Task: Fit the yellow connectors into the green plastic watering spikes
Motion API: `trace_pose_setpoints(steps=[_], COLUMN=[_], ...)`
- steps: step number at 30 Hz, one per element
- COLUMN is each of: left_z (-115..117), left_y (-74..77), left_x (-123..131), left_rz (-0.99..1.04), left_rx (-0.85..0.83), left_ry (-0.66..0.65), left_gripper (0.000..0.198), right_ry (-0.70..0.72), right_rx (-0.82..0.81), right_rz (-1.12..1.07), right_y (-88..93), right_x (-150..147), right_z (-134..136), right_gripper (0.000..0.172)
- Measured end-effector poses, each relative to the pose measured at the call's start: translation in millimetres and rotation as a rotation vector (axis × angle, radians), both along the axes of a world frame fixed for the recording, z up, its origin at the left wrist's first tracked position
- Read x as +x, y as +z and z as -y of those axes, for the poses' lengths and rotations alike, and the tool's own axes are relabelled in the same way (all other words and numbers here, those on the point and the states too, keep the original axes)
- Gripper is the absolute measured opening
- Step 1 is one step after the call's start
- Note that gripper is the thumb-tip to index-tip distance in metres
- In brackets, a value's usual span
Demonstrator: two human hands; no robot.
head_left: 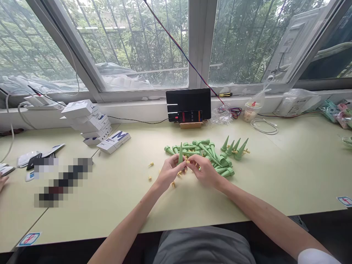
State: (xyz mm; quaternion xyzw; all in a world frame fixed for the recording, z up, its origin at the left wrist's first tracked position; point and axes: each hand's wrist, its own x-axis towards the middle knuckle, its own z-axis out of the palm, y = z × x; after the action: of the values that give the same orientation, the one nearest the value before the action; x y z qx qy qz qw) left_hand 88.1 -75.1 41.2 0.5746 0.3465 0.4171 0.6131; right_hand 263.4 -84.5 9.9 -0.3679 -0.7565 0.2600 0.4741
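My left hand [169,169] is closed around a green plastic spike [180,154], which points upward out of the fingers. Close beside it, my right hand [202,169] pinches a small yellow plastic fitting [188,161] at the spike's lower end; whether the fitting sits in the spike is hidden by the fingers. Just beyond both hands lies a pile of green spikes [205,148], most on their sides. To its right, several spikes [240,151] stand upright with yellow fittings on them. Loose yellow fittings [150,164] are scattered left of and beneath my hands.
A black screen [188,101] with a phone [190,116] before it stands by the window. Stacked white boxes [85,119] and a single box [114,142] are at the left. At the right back are a bagged cup [251,110] and a white cable [264,126]. Another person's hand [2,182] shows at far left.
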Motion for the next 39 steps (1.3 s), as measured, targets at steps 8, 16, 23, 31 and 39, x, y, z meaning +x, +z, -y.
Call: trace_pose_setpoints(steps=[8,16,23,31,39], left_z=[-2.2,-1.9,2.7,4.6,-3.3], left_y=[-8.3,-7.3,-2.6,-0.1,-8.6], left_x=[-2.3,-0.5,3.2,4.2,-0.2], left_rz=[-0.008,0.004,-0.013,-0.019,-0.011], left_rx=[0.026,0.011,0.050,0.066,0.042], left_ry=[-0.026,-0.036,-0.021,-0.015,-0.005], left_gripper=[0.021,0.025,0.027,0.028,0.024], right_ry=[0.015,0.056,0.056,0.051,0.063], right_rx=[0.022,0.039,0.001,-0.017,-0.072], right_rz=[0.052,0.128,0.165,0.183,0.092], right_y=[0.5,2.5,-2.3,-3.7,5.6], right_x=[2.4,4.3,6.2,7.1,4.0], right_z=[-0.5,-0.7,-2.5,-3.0,2.0], right_gripper=[0.027,0.030,0.033,0.034,0.027])
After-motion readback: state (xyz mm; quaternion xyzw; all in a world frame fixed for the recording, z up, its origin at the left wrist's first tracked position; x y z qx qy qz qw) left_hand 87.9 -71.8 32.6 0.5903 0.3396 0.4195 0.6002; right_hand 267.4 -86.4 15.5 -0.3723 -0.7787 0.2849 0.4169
